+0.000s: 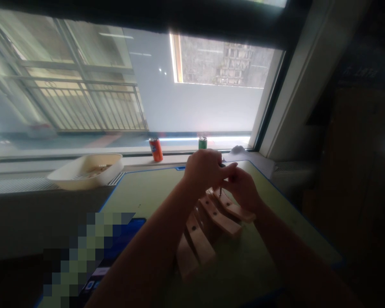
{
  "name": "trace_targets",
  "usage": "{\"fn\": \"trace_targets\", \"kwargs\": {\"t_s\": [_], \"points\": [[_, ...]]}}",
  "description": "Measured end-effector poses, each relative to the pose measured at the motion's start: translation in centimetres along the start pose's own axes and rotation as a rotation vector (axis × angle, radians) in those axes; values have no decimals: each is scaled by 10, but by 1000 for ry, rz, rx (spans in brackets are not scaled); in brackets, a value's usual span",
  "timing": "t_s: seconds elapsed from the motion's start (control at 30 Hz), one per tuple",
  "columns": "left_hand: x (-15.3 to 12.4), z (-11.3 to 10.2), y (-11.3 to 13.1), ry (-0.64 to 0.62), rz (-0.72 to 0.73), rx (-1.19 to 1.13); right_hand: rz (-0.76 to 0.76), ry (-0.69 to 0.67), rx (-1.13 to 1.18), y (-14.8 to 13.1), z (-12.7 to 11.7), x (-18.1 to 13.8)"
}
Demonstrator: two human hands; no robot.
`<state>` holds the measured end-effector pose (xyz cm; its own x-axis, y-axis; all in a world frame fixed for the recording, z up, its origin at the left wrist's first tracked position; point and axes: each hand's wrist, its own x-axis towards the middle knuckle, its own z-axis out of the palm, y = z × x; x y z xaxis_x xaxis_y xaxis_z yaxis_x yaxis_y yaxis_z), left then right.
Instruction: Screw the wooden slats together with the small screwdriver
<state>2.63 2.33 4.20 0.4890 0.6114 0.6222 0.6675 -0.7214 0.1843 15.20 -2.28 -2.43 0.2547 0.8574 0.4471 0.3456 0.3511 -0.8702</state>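
Note:
My left hand (203, 167) is closed around the dark handle of what looks like a screwdriver (220, 190), most of it hidden by fingers. Just right of it, my right hand (242, 186) is closed at the same tool, fingers pinched around its upper shaft. The thin metal shaft points down onto the farthest of several bent wooden pieces (224, 200). Another wooden piece (220, 216) with dark holes lies nearer, and two more wooden pieces (200, 239) are partly covered by my left forearm.
The pieces rest on a green-topped table (150, 194) with a blue edge. Along the windowsill stand a red can (156, 150), a green can (202, 143) and a cream basin (80, 175) holding small items. A lit screen (122, 239) lies at the left; crumpled grey material (252, 158) sits back right.

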Motion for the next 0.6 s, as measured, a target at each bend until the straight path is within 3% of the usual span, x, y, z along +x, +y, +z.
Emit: {"fn": "trace_targets", "kwargs": {"t_s": [0.33,0.43,0.6], "points": [[4,4,-1,-167,166,-146,-35,-194,112,10,-9,3],[1,4,3,-155,159,-150,-45,-154,40,12,-10,5],[-3,2,6,-74,0,11,-33,-49,49,13,-1,4]]}}
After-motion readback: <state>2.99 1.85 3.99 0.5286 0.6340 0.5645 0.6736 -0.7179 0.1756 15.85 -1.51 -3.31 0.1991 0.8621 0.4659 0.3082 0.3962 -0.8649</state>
